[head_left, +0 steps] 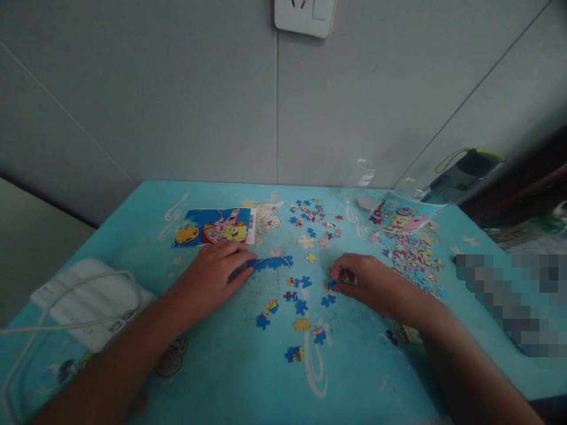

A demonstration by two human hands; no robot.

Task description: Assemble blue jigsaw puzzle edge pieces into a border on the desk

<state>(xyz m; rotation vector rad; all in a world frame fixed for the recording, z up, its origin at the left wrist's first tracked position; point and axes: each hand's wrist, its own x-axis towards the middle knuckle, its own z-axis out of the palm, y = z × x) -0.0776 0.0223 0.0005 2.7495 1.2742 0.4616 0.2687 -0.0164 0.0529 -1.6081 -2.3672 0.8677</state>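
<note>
My left hand [221, 267] lies on the table with its fingers stretched out and thumb apart. Its fingertips touch the left end of a joined strip of blue jigsaw pieces [273, 262]. My right hand [361, 274] is closed in a pinch on a blue and yellow puzzle piece [330, 285]; the fingers partly cover it. Right below that piece is another blue puzzle piece [328, 301]. Several loose pieces lie between the hands and nearer me, among them a yellow piece [302, 324]. A cartoon picture card [217, 225] lies beyond my left hand.
A cluster of pieces [310, 211] lies toward the wall, and a big pile of pieces [411, 260] spreads at the right beside another picture sheet [403, 213]. A dark bottle [467, 174] stands behind it. White power strip [97, 301] and cable occupy the left.
</note>
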